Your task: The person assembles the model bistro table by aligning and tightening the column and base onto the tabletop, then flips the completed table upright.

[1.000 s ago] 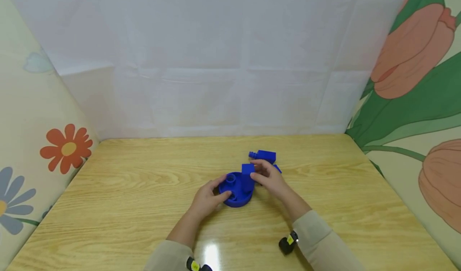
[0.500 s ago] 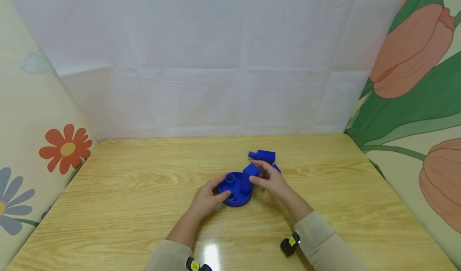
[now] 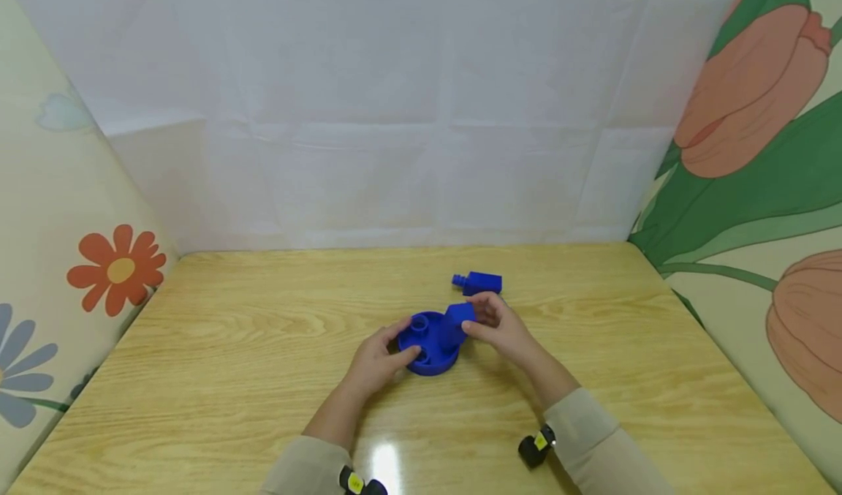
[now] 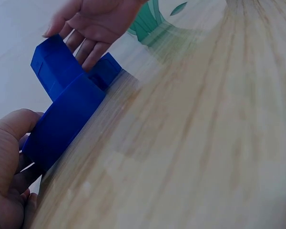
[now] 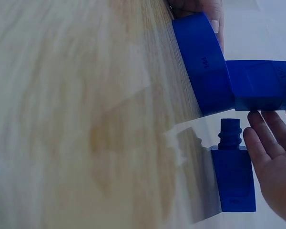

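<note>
A round, shallow blue base [image 3: 430,369] with raised rings inside lies on the table. My left hand [image 3: 375,363] grips its left side, thumb over the rim. On the base's right side a rectangular blue block [image 3: 455,323] stands upright. My right hand [image 3: 509,334] holds this block near its top, thumb on the near side and fingers behind. In the right wrist view the block [image 5: 262,83] sticks out from the base [image 5: 202,67], fingers close beside it. The block's lower end is hidden inside the base.
A loose blue block with a ribbed neck [image 3: 482,284] lies on the wooden table [image 3: 230,378] behind my right hand. In the right wrist view a necked block [image 5: 234,181] lies near my fingers. A white sheet [image 3: 395,115] hangs behind the table.
The upright block has turned about its length. My right hand has shifted slightly right with it and now covers a second loose blue piece. My left hand stays on the base.
</note>
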Demonstrator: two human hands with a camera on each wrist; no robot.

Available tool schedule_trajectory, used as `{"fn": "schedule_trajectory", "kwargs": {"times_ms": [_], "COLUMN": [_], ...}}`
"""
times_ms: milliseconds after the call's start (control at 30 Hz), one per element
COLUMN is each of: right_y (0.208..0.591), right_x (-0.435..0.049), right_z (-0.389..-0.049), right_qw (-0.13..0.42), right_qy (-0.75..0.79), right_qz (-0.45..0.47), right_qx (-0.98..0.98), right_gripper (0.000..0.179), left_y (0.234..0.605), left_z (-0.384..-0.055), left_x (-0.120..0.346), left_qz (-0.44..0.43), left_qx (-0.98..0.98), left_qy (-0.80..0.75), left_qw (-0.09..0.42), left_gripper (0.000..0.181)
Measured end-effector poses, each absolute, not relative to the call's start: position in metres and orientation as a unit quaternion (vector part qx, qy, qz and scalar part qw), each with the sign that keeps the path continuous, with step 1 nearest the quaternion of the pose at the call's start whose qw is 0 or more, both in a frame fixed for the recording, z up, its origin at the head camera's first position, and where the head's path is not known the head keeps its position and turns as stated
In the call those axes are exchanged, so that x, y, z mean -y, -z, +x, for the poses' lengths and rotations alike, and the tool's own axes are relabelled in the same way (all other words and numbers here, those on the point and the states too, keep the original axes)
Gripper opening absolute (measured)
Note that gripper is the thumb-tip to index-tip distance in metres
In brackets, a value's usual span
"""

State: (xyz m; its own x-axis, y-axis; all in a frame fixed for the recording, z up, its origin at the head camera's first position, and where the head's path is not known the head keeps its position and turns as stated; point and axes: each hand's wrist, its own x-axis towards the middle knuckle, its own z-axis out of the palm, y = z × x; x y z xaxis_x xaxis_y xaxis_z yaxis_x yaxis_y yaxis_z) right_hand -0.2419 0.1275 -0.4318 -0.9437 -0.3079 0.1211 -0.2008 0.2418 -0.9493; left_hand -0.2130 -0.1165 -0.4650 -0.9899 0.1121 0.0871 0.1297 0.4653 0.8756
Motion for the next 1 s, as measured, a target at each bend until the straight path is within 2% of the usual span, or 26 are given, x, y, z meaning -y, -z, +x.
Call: {"fn": "schedule_trajectory", "kwargs": {"times_ms": [533,1000], "right_y": [0.433,0.439], "right_x": [-0.126,-0.112], "right_z": [-0.237,-0.228], "right_qw": [0.051,-0.003], "right_qy": [0.607,0.635], "right_qz": [-0.142,-0.069], "right_qx": [-0.78,-0.77], "right_gripper": [0.04,0.039], "left_y": [0.465,0.464], "left_z": [-0.213,-0.214], "left_x": [0.117,0.116], "left_qz": [-0.067,-0.062], "left_qx": [0.852,0.853], "left_qy": [0.519,0.518], "left_qw": [-0.001,-0.014], "left_gripper": [0.053,0.055]}}
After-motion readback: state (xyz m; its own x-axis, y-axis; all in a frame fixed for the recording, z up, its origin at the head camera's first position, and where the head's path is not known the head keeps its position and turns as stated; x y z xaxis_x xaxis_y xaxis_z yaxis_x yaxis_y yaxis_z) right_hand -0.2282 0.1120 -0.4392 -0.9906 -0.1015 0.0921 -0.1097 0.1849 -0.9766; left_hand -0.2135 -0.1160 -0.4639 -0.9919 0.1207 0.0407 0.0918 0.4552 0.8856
